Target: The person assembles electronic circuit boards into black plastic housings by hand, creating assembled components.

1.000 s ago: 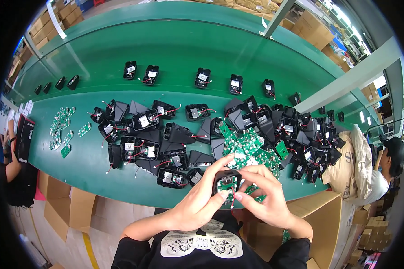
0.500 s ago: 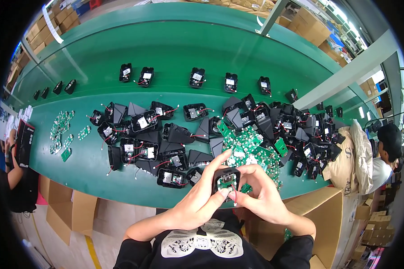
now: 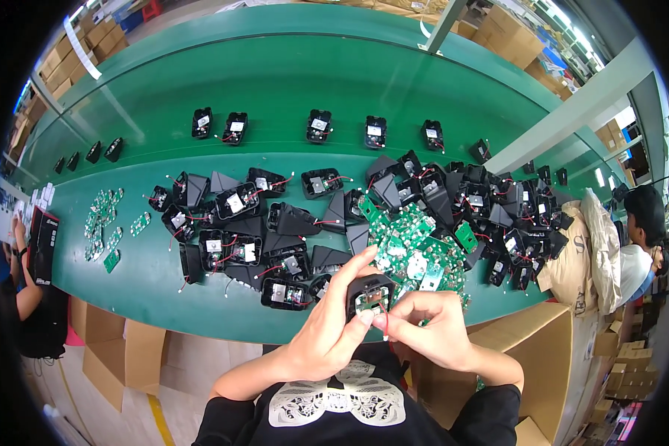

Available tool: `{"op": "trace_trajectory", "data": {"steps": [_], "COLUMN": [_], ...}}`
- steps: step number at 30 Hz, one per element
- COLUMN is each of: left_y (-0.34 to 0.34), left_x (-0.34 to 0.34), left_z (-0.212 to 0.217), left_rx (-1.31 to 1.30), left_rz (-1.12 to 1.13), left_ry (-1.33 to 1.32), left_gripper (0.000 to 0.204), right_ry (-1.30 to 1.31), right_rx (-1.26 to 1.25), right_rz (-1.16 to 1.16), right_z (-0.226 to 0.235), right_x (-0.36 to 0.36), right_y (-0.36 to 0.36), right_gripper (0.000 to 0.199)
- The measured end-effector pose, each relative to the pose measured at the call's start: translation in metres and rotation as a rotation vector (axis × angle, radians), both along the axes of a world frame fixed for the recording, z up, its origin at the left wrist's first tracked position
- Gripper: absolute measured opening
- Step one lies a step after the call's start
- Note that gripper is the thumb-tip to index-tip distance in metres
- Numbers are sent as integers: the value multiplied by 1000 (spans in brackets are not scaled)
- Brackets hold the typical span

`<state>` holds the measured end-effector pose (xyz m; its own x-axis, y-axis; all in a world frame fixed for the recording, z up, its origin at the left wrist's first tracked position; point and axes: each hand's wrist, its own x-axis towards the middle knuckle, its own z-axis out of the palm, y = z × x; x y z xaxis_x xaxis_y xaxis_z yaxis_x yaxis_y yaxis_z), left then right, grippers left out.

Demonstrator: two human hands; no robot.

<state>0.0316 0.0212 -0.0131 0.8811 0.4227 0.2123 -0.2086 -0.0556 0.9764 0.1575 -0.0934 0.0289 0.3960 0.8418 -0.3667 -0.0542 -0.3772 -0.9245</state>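
Note:
My left hand (image 3: 324, 336) is wrapped round a small black plastic housing (image 3: 369, 285) just past the table's near edge, its thumb at the lower rim. Inside the housing sits a green circuit board (image 3: 369, 300). The thumb and forefinger of my right hand (image 3: 435, 333) pinch at the housing's lower right corner, by a thin red wire (image 3: 386, 324) with a white plug at its end. Exactly how the fingertips grip the wire is partly hidden. Beyond my hands lies a heap of green circuit boards (image 3: 416, 249).
Many black housings with red wires (image 3: 230, 249) crowd the green table (image 3: 134, 297). More stand in a row on the green belt (image 3: 275, 89). Loose boards (image 3: 102, 215) lie at left. Open cardboard boxes (image 3: 531, 349) stand below the near edge. Two people are at the sides.
My right hand's fingers have drawn in from round the housing's right side to a pinch at its lower right corner. The housing has tilted slightly in my left hand.

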Motion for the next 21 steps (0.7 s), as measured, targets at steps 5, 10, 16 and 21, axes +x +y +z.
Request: {"op": "trace_trajectory", "data": {"steps": [5, 10, 16, 21], "left_y": [4, 2, 8, 12], "left_x": [0, 4, 3, 2], "left_z": [0, -1, -5, -3], "left_rx": [-108, -79, -74, -207], "left_rz": [10, 27, 30, -69], "left_ry": [34, 72, 87, 121], "left_gripper": [59, 57, 57, 57], "right_ry": [-210, 125, -25, -614], "right_rx": [56, 35, 22, 381], "right_rz": [64, 67, 89, 38], "right_z": [-5, -7, -8, -11], "right_x": [5, 4, 5, 7], "right_y": [3, 6, 7, 4], "right_gripper": [14, 17, 17, 20]}}
